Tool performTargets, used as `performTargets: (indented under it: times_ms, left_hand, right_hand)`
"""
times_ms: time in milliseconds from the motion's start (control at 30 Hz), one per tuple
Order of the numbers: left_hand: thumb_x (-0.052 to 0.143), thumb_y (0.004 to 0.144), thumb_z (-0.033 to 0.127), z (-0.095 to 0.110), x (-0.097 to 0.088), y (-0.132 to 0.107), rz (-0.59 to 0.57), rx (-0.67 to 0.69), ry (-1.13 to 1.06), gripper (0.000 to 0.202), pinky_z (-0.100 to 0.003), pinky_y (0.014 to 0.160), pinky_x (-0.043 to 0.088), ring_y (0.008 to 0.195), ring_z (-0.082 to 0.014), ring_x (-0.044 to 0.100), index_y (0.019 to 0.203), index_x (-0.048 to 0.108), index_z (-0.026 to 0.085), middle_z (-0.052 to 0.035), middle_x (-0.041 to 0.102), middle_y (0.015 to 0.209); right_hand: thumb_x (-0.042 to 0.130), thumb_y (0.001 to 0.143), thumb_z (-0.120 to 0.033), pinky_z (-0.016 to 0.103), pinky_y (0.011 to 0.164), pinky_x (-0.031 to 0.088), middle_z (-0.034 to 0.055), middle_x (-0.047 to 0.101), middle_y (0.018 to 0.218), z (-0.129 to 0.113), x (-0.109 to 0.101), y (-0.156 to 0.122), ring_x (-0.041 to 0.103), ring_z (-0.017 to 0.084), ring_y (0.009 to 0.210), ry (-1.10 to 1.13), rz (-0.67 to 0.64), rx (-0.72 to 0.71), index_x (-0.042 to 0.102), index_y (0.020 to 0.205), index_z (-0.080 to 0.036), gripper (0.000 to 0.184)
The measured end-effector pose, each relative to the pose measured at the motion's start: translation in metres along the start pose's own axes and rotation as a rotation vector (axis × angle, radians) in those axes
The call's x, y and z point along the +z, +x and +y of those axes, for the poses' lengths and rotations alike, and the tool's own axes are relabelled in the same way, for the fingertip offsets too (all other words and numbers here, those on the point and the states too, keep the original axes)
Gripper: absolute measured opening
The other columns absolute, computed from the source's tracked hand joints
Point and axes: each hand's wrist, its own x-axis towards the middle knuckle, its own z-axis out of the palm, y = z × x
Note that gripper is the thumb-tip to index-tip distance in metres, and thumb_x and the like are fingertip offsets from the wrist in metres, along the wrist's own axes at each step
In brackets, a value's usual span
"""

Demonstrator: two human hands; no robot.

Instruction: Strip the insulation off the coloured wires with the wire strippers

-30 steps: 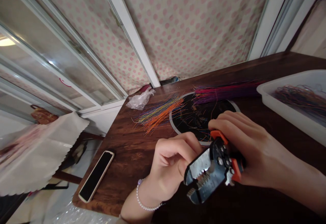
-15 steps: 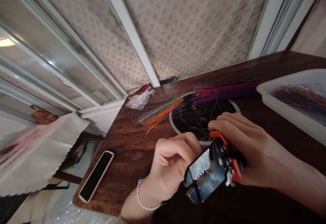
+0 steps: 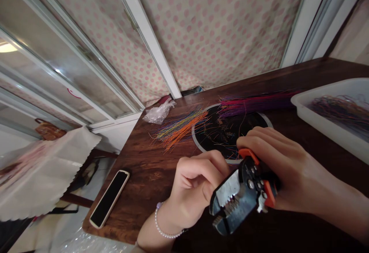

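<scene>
My right hand (image 3: 285, 168) is wrapped round the orange handles of a wire stripper (image 3: 238, 199). Its dark metal jaws, with toothed notches, point down and left. Close beside the jaws is my left hand (image 3: 196, 187), fingers curled and thumb pressed in a pinch; whatever it holds is too thin or hidden to make out. Beyond both hands lies a round black mat (image 3: 207, 139) with a pale rim, scattered with thin wire bits. A bundle of orange, yellow and blue wires (image 3: 183, 128) rests across its left edge, and a purple and red wire bundle (image 3: 259, 103) across its far side.
A white plastic bin (image 3: 323, 124) holding tangled wires stands at the right. On the dark wooden table (image 3: 138, 153) lie a phone (image 3: 109, 199) at the left and a crumpled clear plastic bag (image 3: 160, 111) at the back. A dotted curtain hangs behind glass doors.
The wire stripper's jaws have shifted very slightly right and down along with my right hand. My left hand has barely moved.
</scene>
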Motion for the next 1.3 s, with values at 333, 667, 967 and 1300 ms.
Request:
performTargets:
  times_ms: [333, 667, 967, 1300]
  left_hand:
    - [0.068, 0.09, 0.04, 0.009, 0.022, -0.002, 0.169, -0.016, 0.018, 0.043, -0.024, 0.052, 0.03, 0.058, -0.0095, 0.032, 0.064, 0.041, 0.018, 0.0034, 0.035, 0.064]
    - [0.064, 0.092, 0.044, 0.013, 0.022, -0.001, 0.198, -0.039, 0.124, 0.044, -0.025, 0.05, 0.032, 0.057, -0.0101, 0.032, 0.065, 0.04, 0.019, 0.0032, 0.033, 0.064]
    - [0.065, 0.09, 0.051, 0.005, 0.0, 0.004, 0.036, -0.053, 0.2, 0.052, -0.024, 0.048, 0.035, 0.049, -0.0068, 0.036, 0.058, 0.042, 0.018, 0.0039, 0.04, 0.058]
    - [0.067, 0.091, 0.04, 0.005, 0.002, 0.004, -0.003, 0.037, 0.112, 0.046, -0.023, 0.047, 0.035, 0.052, -0.0072, 0.037, 0.062, 0.04, 0.018, 0.0047, 0.036, 0.06]
  right_hand:
    - [0.047, 0.081, -0.02, 0.033, 0.054, 0.047, 0.0034, 0.056, 0.072, -0.001, 0.002, 0.0, 0.052, 0.02, 0.061, -0.006, 0.025, 0.006, 0.044, 0.098, -0.019, 0.017]
    - [0.045, 0.082, -0.022, 0.033, 0.052, 0.048, 0.0026, 0.056, 0.071, -0.001, 0.002, 0.0, 0.053, 0.02, 0.06, -0.02, 0.017, 0.008, 0.042, 0.096, -0.021, 0.015]
    - [0.045, 0.079, -0.019, 0.034, 0.053, 0.049, 0.003, 0.058, 0.073, -0.002, 0.002, 0.0, 0.055, 0.021, 0.062, -0.003, -0.013, 0.021, 0.042, 0.096, -0.022, 0.018]
    - [0.046, 0.079, -0.02, 0.034, 0.051, 0.048, 0.0012, 0.057, 0.071, -0.003, 0.002, 0.0, 0.054, 0.02, 0.06, 0.023, 0.0, 0.029, 0.039, 0.091, -0.024, 0.015]
